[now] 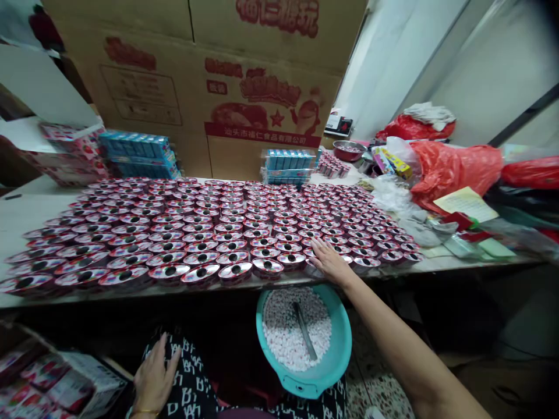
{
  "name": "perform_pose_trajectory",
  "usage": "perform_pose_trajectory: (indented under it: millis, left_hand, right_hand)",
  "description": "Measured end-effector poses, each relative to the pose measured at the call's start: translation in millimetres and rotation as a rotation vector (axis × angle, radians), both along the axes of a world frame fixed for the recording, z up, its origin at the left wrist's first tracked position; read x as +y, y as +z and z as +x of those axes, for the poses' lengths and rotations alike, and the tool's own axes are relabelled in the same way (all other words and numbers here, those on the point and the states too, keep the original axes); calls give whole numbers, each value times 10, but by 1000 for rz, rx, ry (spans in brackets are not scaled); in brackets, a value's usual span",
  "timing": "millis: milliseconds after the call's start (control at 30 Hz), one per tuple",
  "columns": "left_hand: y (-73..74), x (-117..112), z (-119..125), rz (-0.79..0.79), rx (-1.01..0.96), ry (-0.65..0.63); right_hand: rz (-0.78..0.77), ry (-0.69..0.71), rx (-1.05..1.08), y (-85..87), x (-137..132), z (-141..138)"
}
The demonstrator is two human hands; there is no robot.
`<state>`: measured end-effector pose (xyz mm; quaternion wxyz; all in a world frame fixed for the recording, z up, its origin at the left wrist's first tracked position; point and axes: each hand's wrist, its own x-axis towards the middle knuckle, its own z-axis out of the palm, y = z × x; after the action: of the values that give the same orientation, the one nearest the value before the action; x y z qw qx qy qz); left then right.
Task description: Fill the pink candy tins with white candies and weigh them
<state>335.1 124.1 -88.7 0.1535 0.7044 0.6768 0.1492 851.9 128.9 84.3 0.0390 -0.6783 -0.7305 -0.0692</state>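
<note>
1. Your right hand (329, 262) lies flat, palm down, on the tins (209, 233) at the front edge of the table (26, 209). Grip open, fingers stretched out, nothing clasped.
2. Your left hand (154, 375) rests on your lap (196, 384), low and well apart from the table. Grip open, fingers spread, holds nothing.
3. Tins: round, red and silver, each with a dark hole on top. They cover the table in close rows from the left end to past your right hand. The hand touches ones in the front two rows, right of centre.
4. Basin (345, 343), teal, sits below the table edge, just under your right forearm. It is full of white pellets (283, 331), and a metal bar (304, 330) lies in them.
5. Cartons (227, 87) are stacked behind the tins, with blue packs (137, 154) in front of them.
6. Red bags (454, 166) and loose clutter lie at the table's right end.
7. Printed boxes (52, 384) sit at lower left, beside your left hand.
</note>
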Motion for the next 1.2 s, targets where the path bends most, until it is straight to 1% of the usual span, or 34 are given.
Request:
perform_pose_trajectory:
  millis: [100,167,233,333,400,467,533,600,667,733,800,900,967,1033,1100,1200]
  left_hand:
    - [-28,6,-17,3,4,0]
    - [-40,12,-27,2,-5,2]
    - [-48,17,-36,5,-18,10]
    - [-52,15,-50,20,-39,9]
    - [-50,10,-63,27,-59,2]
    - [-43,4,-75,23,-78,-1]
    - [-37,3,-82,12,-95,-1]
    - [-36,4,-85,7,-108,2]
    - [-49,5,-88,15,-116,5]
    - [-78,4,-97,46,-123,-3]
    - [-119,-1,-116,92,-131,-20]
    - [-179,-5,-146,136,-137,-32]
    - [-204,-5,-158,139,-131,-31]
    - [-213,-4,-163,140,-125,-35]
    - [-207,-9,-165,146,-122,-36]
    - [-182,-28,-167,158,-127,-42]
  right_hand:
    - [-6,22,-13,140,61,-132]
    - [15,65,-23,235,154,-311]
    - [20,110,-26,276,260,-508]
    - [-38,109,-6,227,372,-704]
    - [-85,77,12,183,404,-751]
    - [-106,66,15,183,432,-792]
    - [-87,96,-1,220,484,-888]
    - [-47,154,-21,246,557,-1045]
    - [-32,202,-33,227,628,-1211]
    - [-58,209,-38,175,671,-1327]
    - [-97,189,-49,139,687,-1382]
    - [-125,184,-65,187,715,-1469]
    - [-101,231,-64,257,758,-1607]
    - [-74,306,-55,299,806,-1793]
    - [-83,359,-44,287,838,-1958]
    - [-126,365,-32,222,850,-2072]
